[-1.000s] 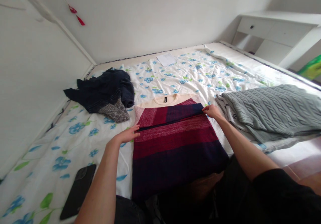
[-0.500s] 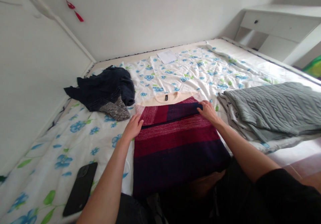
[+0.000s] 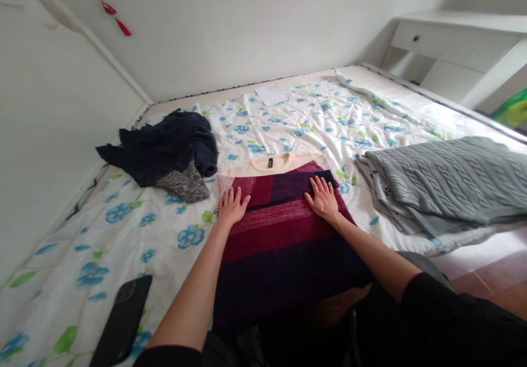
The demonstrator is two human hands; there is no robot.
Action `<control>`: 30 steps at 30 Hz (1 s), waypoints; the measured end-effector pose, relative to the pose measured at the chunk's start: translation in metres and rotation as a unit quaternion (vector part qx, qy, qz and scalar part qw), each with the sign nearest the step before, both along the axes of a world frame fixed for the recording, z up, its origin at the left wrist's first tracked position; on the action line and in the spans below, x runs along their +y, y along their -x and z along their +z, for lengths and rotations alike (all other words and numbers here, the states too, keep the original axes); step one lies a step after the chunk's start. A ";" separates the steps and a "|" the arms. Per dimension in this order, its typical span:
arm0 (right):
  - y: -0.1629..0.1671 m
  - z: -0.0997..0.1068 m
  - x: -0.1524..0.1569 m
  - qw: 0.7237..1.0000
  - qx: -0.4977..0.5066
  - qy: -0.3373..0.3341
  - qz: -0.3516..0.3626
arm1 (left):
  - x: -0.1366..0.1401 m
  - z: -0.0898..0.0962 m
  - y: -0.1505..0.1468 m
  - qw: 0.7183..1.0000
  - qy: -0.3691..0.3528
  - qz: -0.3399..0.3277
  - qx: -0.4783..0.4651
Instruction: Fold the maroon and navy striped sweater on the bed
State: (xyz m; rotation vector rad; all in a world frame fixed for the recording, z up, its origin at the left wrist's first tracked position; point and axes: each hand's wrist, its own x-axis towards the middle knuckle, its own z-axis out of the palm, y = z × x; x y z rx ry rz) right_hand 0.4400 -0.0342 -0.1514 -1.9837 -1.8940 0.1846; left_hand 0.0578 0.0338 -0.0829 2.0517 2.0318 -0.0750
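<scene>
A knit sweater (image 3: 284, 241) lies flat on the bed in front of me, banded in cream, burgundy and navy, with its cream collar at the far end. One sleeve is folded across its upper part. My left hand (image 3: 233, 207) rests flat on the sweater's left side, fingers apart, at the left end of the folded sleeve. On the right, my right hand (image 3: 323, 197) presses flat with spread fingers near the dark cuff. Neither hand grasps anything. The sweater's lower edge falls into dark shadow by my lap.
Dark crumpled clothing (image 3: 173, 145) lies left of the sweater, and a black phone (image 3: 122, 320) is nearer me. Folded grey cable-knit clothing (image 3: 448, 180) sits at the right. White paper (image 3: 270, 94) lies farther back on the floral sheet (image 3: 242, 131). A white desk (image 3: 457, 43) stands beyond.
Both hands have gone from holding the folded sleeve at its ends to lying flat on it, slightly inward. The view has shifted a little.
</scene>
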 end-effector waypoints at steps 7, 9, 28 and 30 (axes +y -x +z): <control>-0.001 -0.002 0.004 1.000 0.010 0.001 0.001 | 0.040 -0.010 0.003 0.996 -0.064 0.057 -0.020; -0.001 -0.003 0.005 1.000 0.008 -0.001 0.000 | 0.054 -0.012 0.007 0.996 -0.068 0.060 -0.024; -0.002 -0.007 0.011 1.000 -0.006 -0.002 -0.008 | 0.116 -0.028 0.031 0.988 -0.113 0.079 -0.071; -0.002 -0.007 0.011 1.000 0.000 -0.004 -0.006 | 0.111 -0.025 0.036 0.988 -0.108 0.080 -0.072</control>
